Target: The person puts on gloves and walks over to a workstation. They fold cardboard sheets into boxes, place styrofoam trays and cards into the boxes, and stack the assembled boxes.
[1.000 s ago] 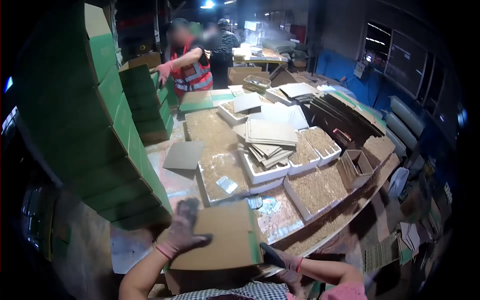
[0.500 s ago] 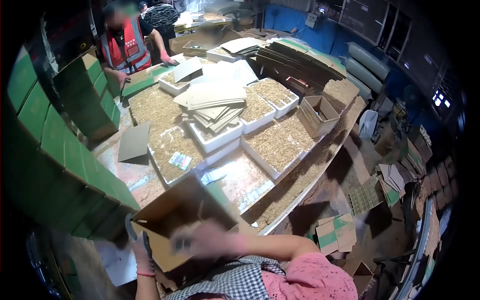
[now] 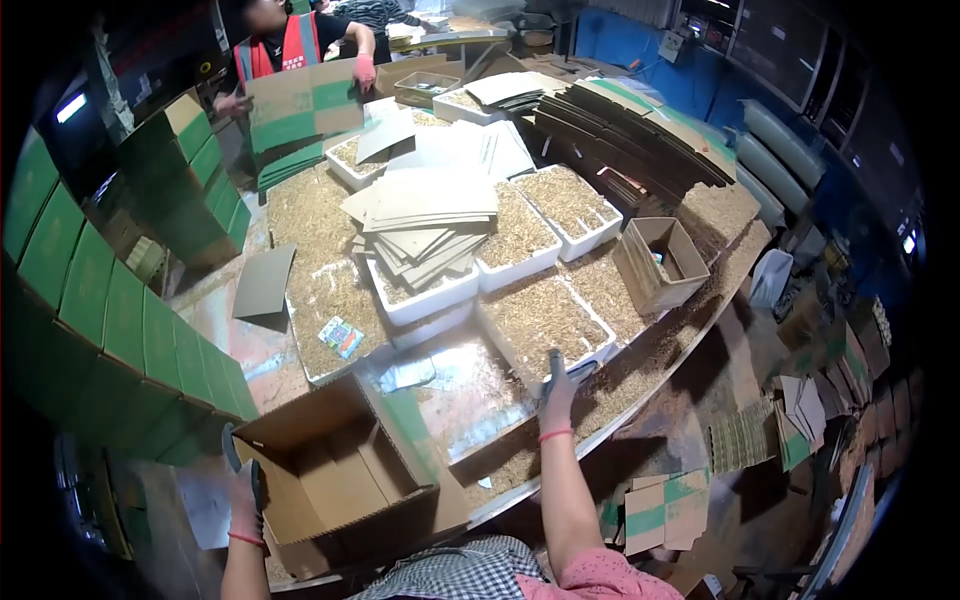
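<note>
In the lower left stands an open cardboard box [image 3: 335, 470], its inside bare. My left hand [image 3: 246, 495], in a glove with dark fingers, grips the box's left wall at the rim. My right arm reaches forward, and my gloved right hand [image 3: 558, 390] holds the near corner of a white tray [image 3: 603, 352] filled with tan, shaving-like material. One digit lies over the rim; the other fingers are partly hidden along the outside. Left of that tray, a bare wet patch of table [image 3: 470, 390] shows.
Cardboard sheets [image 3: 425, 205] lie piled on more filled trays. A small carton [image 3: 660, 265] stands at the right. Green-and-brown boxes [image 3: 120, 310] line the left. Across the table, a person in a red vest [image 3: 300, 45] handles a flattened carton [image 3: 305, 105].
My right hand has left the box and reached forward to the tray corner. My left hand stays on the box, which sits slightly lower left. The person opposite has raised a flattened carton.
</note>
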